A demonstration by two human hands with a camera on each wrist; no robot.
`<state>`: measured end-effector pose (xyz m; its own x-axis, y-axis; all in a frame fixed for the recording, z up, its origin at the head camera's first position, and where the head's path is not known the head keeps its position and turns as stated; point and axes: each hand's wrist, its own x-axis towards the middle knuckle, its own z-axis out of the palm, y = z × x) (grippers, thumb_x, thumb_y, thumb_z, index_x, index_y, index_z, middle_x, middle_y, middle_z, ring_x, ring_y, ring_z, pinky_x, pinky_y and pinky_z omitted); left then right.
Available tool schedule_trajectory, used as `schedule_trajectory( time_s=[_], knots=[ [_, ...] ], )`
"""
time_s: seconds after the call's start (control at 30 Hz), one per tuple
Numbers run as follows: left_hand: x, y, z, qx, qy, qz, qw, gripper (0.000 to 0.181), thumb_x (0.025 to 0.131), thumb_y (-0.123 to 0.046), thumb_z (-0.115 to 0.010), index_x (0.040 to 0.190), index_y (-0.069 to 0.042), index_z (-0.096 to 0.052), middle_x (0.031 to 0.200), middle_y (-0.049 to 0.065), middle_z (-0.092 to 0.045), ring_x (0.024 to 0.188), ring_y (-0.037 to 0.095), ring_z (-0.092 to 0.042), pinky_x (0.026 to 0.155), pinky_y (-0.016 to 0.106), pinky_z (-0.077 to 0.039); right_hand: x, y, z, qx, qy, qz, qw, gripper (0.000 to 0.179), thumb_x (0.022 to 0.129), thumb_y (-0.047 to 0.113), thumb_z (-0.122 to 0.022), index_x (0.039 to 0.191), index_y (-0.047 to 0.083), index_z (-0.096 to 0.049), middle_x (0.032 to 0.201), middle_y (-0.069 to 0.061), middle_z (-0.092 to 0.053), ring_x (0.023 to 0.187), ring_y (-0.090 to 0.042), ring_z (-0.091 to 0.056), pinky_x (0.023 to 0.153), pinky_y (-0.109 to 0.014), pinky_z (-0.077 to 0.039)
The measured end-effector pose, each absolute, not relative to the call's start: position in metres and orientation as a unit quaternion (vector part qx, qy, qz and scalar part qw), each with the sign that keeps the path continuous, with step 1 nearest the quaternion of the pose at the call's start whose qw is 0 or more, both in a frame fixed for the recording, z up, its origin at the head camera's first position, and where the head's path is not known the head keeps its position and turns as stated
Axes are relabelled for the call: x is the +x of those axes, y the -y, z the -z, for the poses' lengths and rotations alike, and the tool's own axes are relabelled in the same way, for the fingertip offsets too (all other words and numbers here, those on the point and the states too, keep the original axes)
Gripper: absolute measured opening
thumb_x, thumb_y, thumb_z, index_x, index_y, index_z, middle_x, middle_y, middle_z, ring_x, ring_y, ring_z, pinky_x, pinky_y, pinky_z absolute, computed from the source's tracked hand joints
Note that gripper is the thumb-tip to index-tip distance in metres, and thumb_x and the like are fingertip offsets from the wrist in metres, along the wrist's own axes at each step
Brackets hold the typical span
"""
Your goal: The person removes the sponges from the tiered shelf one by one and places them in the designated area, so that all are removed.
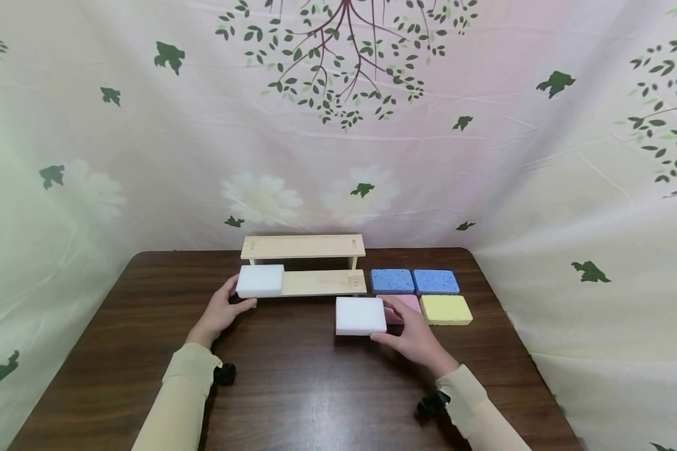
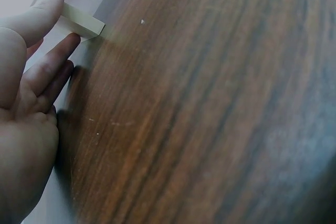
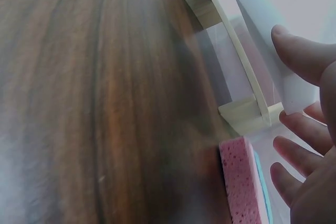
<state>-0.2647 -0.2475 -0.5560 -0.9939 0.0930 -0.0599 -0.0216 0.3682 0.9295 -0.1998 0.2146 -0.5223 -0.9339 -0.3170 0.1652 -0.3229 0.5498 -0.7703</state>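
A white sponge (image 1: 261, 280) lies on the left end of the lower board of a light wooden two-tier rack (image 1: 324, 283). My left hand (image 1: 220, 311) is at that end, fingers by the sponge's left side and thumb near the board's front edge. In the left wrist view its fingers (image 2: 52, 69) look fairly straight beside the rack's wooden end. My right hand (image 1: 409, 332) pinches a second white sponge (image 1: 360, 316) by its right end, between thumb and fingers. This sponge is raised in front of the rack and partly covers a pink sponge (image 1: 404, 305).
Two blue sponges (image 1: 392, 281) lie side by side right of the rack. A yellow sponge (image 1: 446, 310) sits in front of them, beside the pink one. The dark wooden table (image 1: 293, 388) ends at a patterned cloth (image 1: 316, 156) behind and at both sides.
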Motion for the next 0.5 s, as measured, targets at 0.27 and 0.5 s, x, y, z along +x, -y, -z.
schedule_trajectory(
  time_s=[0.27,0.5],
  knots=[
    [-0.247,0.238,0.522,0.02,-0.823,-0.563,0.064,0.082,0.1,-0.01,-0.073,0.166,-0.001,-0.023,0.16,0.029,-0.042,0.145,0.045,-0.039,0.119,0.061,-0.028,-0.189,-0.222,0.526,0.165,0.894,-0.415,0.011,0.085,0.081,0.036,-0.094,0.152,0.011,-0.054,0.145,-0.002,-0.063,0.123,-0.025,-0.067,0.104,-0.057,-0.052],
    [-0.246,0.238,0.521,0.029,-0.824,-0.563,0.059,0.083,0.1,-0.01,-0.073,0.165,0.001,-0.024,0.159,0.03,-0.043,0.143,0.046,-0.04,0.116,0.064,-0.03,-0.181,-0.231,0.524,0.172,0.893,-0.416,0.02,0.083,0.081,0.034,-0.094,0.15,0.01,-0.054,0.144,-0.004,-0.064,0.125,-0.029,-0.066,0.104,-0.057,-0.052]
  ],
)
